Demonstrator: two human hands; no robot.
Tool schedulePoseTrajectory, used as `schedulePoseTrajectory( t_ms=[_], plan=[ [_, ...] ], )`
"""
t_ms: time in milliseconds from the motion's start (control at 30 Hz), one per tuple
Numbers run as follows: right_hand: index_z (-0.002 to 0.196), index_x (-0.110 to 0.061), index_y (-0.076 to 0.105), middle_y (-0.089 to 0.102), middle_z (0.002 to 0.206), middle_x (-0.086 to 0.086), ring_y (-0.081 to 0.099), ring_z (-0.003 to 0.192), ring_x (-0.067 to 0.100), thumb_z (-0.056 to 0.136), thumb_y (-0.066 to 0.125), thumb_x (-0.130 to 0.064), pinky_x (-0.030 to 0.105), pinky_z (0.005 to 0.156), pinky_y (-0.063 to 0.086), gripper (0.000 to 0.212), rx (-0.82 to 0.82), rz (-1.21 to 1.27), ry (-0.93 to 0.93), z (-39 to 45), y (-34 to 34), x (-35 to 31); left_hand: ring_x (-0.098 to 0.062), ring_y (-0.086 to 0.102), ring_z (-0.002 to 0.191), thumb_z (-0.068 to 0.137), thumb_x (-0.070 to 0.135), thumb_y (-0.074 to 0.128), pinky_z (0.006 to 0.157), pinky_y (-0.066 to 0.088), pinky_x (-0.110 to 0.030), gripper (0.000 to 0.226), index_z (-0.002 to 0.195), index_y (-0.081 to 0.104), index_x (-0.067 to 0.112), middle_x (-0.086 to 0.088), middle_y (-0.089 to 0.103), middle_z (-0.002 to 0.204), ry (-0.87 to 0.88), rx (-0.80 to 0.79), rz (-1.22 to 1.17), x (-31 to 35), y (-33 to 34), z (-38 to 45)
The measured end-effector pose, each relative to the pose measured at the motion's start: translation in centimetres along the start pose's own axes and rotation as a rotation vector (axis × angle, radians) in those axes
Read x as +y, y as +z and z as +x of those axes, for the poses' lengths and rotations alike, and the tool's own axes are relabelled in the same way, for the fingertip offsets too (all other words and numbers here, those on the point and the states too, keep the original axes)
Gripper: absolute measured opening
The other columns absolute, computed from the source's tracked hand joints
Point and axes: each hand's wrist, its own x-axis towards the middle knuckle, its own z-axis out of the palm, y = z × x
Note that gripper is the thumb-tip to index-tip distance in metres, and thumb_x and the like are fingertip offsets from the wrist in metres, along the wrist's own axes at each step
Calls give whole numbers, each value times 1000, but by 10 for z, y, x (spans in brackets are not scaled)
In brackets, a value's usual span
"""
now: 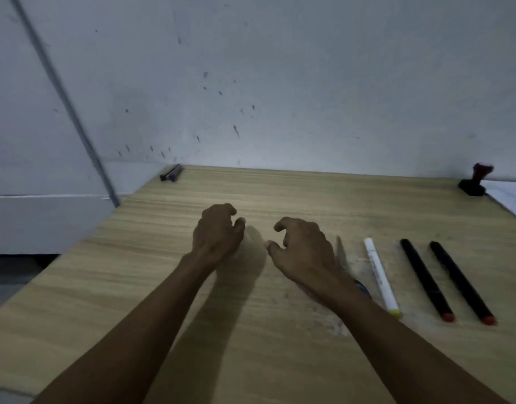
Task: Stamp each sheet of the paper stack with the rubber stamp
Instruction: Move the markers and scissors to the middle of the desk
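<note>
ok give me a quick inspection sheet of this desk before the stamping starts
surface: wooden desk, scuffed near the pens
job's things: stamp upright at the far right; paper beside it, mostly out of frame
clutter: white marker; two black pens with red ends; small dark object in the far left corner
hands: left and right above the desk, loosely curled, holding nothing
cables: nothing seen
surroundings: speckled wall behind
</note>
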Motion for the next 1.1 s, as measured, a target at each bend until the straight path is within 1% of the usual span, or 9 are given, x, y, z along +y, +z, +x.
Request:
schedulePoseTrajectory(
  t_ms=[100, 233, 367, 500, 633, 800, 933, 1033, 1100],
  plan=[
    [123, -24, 61, 66, 109, -3, 59, 106, 21, 85, 64, -45, 31, 74, 39, 44, -43, 13, -31, 18, 19, -18, -29, 57, 110, 89, 32, 60, 92, 47, -41, 39, 119, 61, 8, -14, 65, 114, -46, 23, 30, -35, -15, 24],
    [122, -22, 61, 66, 108, -1, 60, 104, 22, 86, 63, -43, 33, 76, 44, 42, -91, 34, -70, 51, 41, -44, -31, 55, 111, 88, 29, 61, 93, 47, -41, 39, 120, 60, 7, -17, 60, 118, -103, 64, 86, -80, -32, 68],
    [115, -20, 63, 65, 96, -2, 62, 95, 23, 85, 64, -40, 32, 68, 40, 36, -108, 38, -97, 79, 62, -60, -35, 51, 114, 87, 20, 60, 91, 44, -43, 38, 121, 57, 3, -20, 53, 122, -151, 119, 140, -112, -38, 116],
    [116, -22, 61, 65, 99, -2, 61, 97, 23, 85, 63, -42, 32, 69, 40, 37, -124, 25, -90, 105, 84, -65, -39, 43, 116, 87, 18, 55, 86, 42, -47, 38, 119, 49, -1, -24, 45, 122, -196, 112, 228, -137, -31, 168],
    [114, -21, 62, 63, 93, -5, 62, 91, 22, 85, 64, -42, 32, 68, 42, 36, -117, 37, -91, 120, 92, -63, -38, 38, 121, 89, 21, 54, 91, 41, -48, 39, 121, 45, 0, -22, 46, 124, -257, 74, 274, -152, -23, 204],
    [121, -25, 60, 65, 104, -4, 62, 97, 21, 86, 64, -46, 32, 75, 46, 41, -110, 11, -84, 132, 92, -56, -38, 50, 112, 88, 19, 55, 89, 48, -48, 30, 111, 52, 0, -22, 55, 116, -267, 75, 322, -168, -12, 231],
    [123, -25, 60, 66, 106, -4, 64, 97, 20, 86, 65, -46, 32, 77, 48, 43, -115, 8, -57, 134, 88, -50, -41, 52, 109, 87, 20, 57, 89, 47, -46, 29, 107, 54, -2, -24, 57, 113, -267, 91, 283, -172, -8, 236],
    [121, -26, 61, 66, 106, -5, 64, 98, 19, 85, 65, -47, 34, 80, 50, 42, -117, 18, -32, 129, 83, -48, -37, 58, 95, 82, 28, 65, 76, 49, -40, 27, 86, 52, 4, -18, 59, 94, -286, 143, 135, -160, -7, 227],
    [119, -27, 62, 66, 106, -6, 63, 99, 18, 84, 66, -47, 34, 81, 49, 41, -126, 34, 5, 124, 79, -45, -33, 62, 83, 81, 34, 64, 66, 44, -34, 33, 76, 53, 3, -14, 59, 81, -331, 194, -13, -148, -6, 213]
  ],
)
